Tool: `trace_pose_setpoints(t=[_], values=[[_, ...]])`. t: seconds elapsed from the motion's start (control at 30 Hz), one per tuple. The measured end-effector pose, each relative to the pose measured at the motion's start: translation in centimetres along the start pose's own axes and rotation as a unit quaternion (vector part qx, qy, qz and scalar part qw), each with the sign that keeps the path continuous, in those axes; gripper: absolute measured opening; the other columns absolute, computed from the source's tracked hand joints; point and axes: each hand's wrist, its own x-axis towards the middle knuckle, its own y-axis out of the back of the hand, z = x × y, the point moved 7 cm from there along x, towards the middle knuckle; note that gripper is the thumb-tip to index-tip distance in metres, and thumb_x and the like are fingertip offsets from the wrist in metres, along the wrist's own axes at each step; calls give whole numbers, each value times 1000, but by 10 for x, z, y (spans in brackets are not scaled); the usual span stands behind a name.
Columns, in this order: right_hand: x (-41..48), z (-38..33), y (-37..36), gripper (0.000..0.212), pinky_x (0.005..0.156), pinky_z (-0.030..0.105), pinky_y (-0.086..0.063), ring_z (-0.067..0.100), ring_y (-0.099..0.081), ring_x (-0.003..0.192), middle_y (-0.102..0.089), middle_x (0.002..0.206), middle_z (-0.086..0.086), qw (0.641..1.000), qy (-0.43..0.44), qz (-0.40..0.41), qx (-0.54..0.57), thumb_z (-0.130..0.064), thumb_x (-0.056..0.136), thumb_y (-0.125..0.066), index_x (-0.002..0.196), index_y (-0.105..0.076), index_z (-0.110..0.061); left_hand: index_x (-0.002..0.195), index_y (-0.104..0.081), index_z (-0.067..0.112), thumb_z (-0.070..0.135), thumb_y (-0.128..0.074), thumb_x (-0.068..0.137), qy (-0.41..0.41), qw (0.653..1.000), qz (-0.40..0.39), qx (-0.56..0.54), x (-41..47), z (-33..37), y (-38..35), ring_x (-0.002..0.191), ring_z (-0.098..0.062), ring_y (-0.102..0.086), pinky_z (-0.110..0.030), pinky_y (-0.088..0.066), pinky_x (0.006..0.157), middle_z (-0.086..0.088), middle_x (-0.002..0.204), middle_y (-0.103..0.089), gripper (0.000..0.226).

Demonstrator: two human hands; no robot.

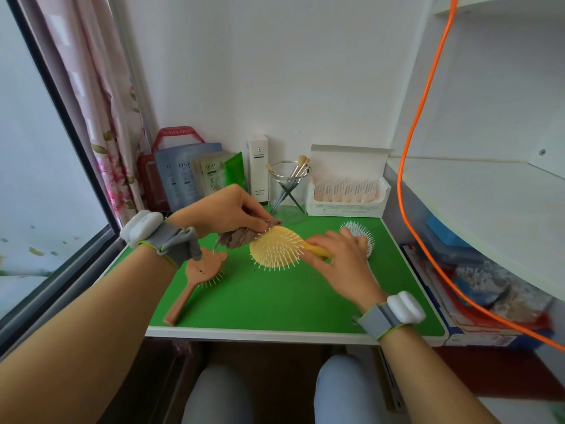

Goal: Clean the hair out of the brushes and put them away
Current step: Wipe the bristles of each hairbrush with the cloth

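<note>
A yellow round hairbrush (276, 249) with white bristles is held above the green table top (275, 301). My right hand (339, 261) grips its yellow handle. My left hand (226, 209) pinches a brown cloth (241, 237) against the brush's upper left edge. A pink bear-shaped brush (198, 276) lies bristles down at the left of the table. Behind my right hand, a white brush (360, 234) with spiky bristles is partly hidden.
Along the wall stand sachets in a red holder (183, 172), a white box (258, 166), a glass cup with makeup brushes (289, 185) and an open white carton (348, 188). An orange cable (409, 148) hangs at the right. White shelves (489, 194) sit to the right.
</note>
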Motion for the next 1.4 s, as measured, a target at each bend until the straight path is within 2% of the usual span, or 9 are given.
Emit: trace_pose_setpoints(t=[0.17, 0.33, 0.5, 0.67, 1.0, 1.07, 1.17, 1.33, 1.4], values=[[15, -18, 1, 49, 72, 35, -19, 9, -37, 84, -56, 83, -19, 994, 73, -16, -83, -69, 75, -40, 100, -67, -36, 88, -76, 34, 27, -74, 78, -25, 993, -64, 98, 10, 9, -21, 63, 10, -62, -8, -46, 63, 24, 72, -69, 12], [22, -18, 5, 44, 67, 33, -18, 5, -18, 73, -34, 74, -25, 995, 73, -22, -60, -65, 70, -61, 93, -58, -28, 91, -76, 32, 28, -74, 78, -37, 990, -83, 103, 13, 11, -36, 66, 5, -64, -12, -49, 68, 21, 75, -70, 13], [30, -7, 11, 50, 73, 32, -21, 16, -42, 91, -50, 94, -8, 992, 68, -83, -73, -65, 72, -63, 99, -40, -30, 90, -76, 31, 28, -74, 78, -32, 993, -81, 77, 10, 7, -28, 66, 9, -64, -7, -48, 64, 23, 76, -71, 13], [38, -34, 9, 59, 74, 33, -21, 13, -34, 82, -41, 88, -10, 982, 128, -88, -108, -59, 71, -71, 101, -35, -24, 91, -77, 30, 27, -77, 75, -73, 986, -69, 135, 18, 33, -46, 67, 4, -64, -11, -49, 67, 17, 76, -71, 16], [36, -41, 10, 65, 74, 31, -19, 12, -33, 80, -40, 85, -10, 975, 158, -70, -136, -57, 68, -75, 105, -39, -17, 84, -78, 24, 26, -78, 72, -76, 982, -70, 156, 18, 45, -51, 65, -5, -65, -21, -53, 67, 12, 71, -72, 12], [35, -38, 10, 64, 74, 31, -20, 13, -34, 80, -41, 85, -11, 977, 154, -72, -130, -59, 69, -73, 105, -38, -18, 83, -77, 23, 26, -77, 74, -74, 982, -75, 156, 17, 44, -50, 58, 2, -62, -16, -52, 63, 17, 65, -70, 10], [33, -26, 13, 63, 75, 30, -20, 13, -37, 80, -40, 84, -12, 981, 134, -70, -122, -61, 70, -71, 104, -36, -22, 89, -77, 24, 32, -76, 76, -53, 982, -81, 161, 16, 32, -41, 64, 3, -63, -11, -52, 66, 12, 78, -73, 15], [34, -36, 8, 65, 72, 30, -17, 14, -33, 78, -43, 85, -8, 976, 155, -63, -137, -59, 68, -74, 104, -38, -18, 86, -78, 22, 27, -77, 73, -76, 976, -77, 191, 21, 48, -55, 70, -13, -66, -27, -54, 71, 3, 80, -75, 14], [33, -28, 9, 64, 72, 30, -17, 14, -35, 80, -43, 86, -10, 979, 141, -66, -129, -60, 68, -72, 104, -37, -21, 88, -77, 22, 29, -75, 76, -70, 976, -82, 189, 20, 45, -52, 70, -9, -66, -23, -54, 70, 4, 82, -75, 15]])
